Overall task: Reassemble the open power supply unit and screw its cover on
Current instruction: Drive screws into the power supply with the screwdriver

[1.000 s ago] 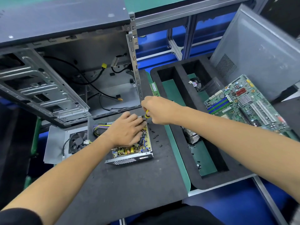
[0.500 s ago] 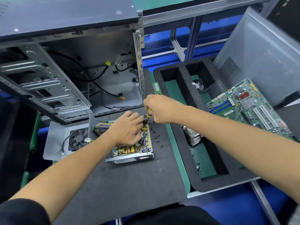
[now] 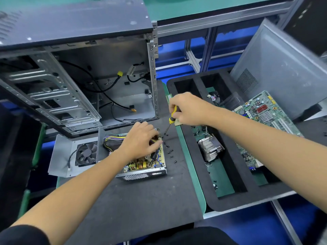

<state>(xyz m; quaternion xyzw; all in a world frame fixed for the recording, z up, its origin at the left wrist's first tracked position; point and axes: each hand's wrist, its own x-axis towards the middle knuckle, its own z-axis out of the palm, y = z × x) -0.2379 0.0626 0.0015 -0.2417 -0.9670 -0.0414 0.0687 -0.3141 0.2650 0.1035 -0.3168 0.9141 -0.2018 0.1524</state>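
1. The open power supply unit (image 3: 141, 161) lies on the dark tabletop (image 3: 134, 206) in front of the gutted computer case (image 3: 76, 80), circuit board up, within easy reach.
2. The left hand (image 3: 141, 140) rests on the board, fingers curled at its far right corner, probably steadying it or seating a screw.
3. The right hand (image 3: 189, 108) grips a yellow screwdriver (image 3: 171, 119), tip aimed down beside that corner.
4. Loose black screws (image 3: 169, 151) lie just right of the unit, handy for pickup.
5. The fan cover (image 3: 74, 154) waits to the left, not yet fitted.
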